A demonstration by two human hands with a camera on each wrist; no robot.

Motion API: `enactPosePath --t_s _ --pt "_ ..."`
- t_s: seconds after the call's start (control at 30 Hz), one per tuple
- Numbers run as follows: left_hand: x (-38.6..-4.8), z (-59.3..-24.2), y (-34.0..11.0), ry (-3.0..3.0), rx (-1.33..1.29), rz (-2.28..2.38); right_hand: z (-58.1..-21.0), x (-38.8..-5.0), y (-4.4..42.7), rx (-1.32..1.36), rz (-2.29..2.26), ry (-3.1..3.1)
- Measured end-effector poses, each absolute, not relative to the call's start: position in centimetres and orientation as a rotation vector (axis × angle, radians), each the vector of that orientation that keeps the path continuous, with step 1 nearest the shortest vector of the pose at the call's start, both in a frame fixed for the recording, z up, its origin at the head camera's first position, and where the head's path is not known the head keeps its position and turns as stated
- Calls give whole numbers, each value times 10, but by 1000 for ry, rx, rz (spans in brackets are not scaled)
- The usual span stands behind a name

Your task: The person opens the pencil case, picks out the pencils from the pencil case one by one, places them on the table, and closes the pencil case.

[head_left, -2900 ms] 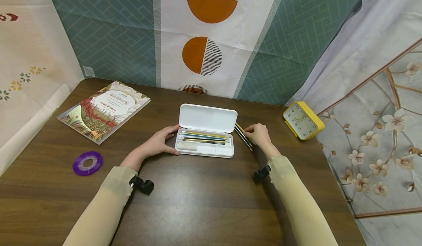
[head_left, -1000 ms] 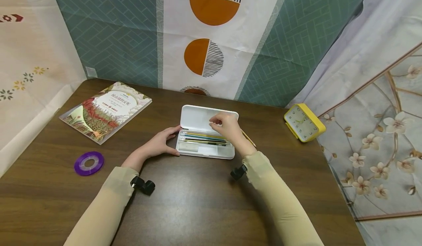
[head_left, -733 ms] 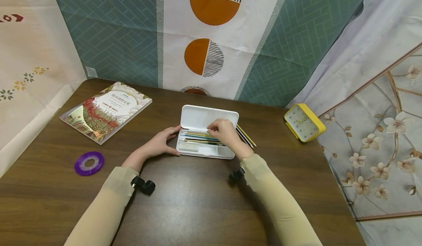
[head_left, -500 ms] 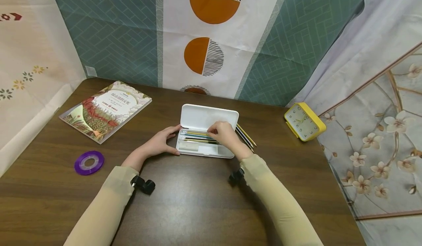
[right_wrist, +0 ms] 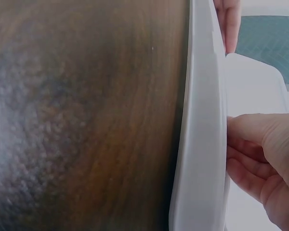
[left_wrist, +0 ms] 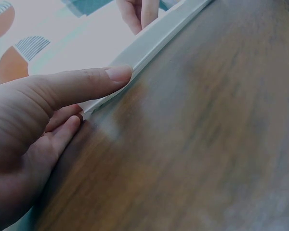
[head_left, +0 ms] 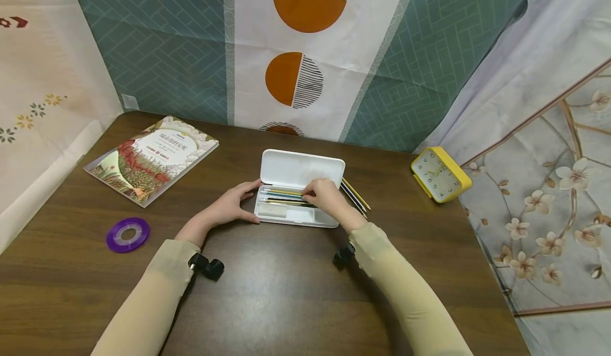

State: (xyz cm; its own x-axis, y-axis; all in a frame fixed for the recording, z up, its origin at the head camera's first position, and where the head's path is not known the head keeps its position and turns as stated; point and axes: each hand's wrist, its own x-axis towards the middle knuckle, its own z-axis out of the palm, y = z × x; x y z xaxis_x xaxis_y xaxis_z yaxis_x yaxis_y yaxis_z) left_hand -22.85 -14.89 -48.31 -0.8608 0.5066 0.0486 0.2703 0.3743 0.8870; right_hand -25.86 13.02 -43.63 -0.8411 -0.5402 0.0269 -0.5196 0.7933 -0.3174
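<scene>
The white pencil case (head_left: 291, 167) lies open on the table, its lid raised at the back. My left hand (head_left: 228, 207) grips its left end, the thumb on the front edge, as the left wrist view shows close up. Inside lie several pencils (head_left: 279, 192) and a pale block like an eraser (head_left: 272, 210). My right hand (head_left: 329, 196) reaches over the right half of the tray and pinches a pencil there; the fingertips are partly hidden behind the case wall in the right wrist view. Beside the case's right end rest several loose pencils (head_left: 354, 195).
A picture book (head_left: 157, 157) lies at the back left, with a purple ring-shaped roll (head_left: 127, 234) nearer the front. At the right stands a yellow alarm clock (head_left: 440, 174). Patterned cloths hang behind the table and along both sides.
My right hand has left the loose pencils, crossed left past the lid and lowered into the tray. The left hand keeps its place on the case.
</scene>
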Motion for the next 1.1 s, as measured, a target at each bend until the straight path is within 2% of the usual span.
enactPosePath --t_s 1.1 --pt "-230 -485 -150 2396 708 1480 -433 -258 130 -1009 -351 2955"
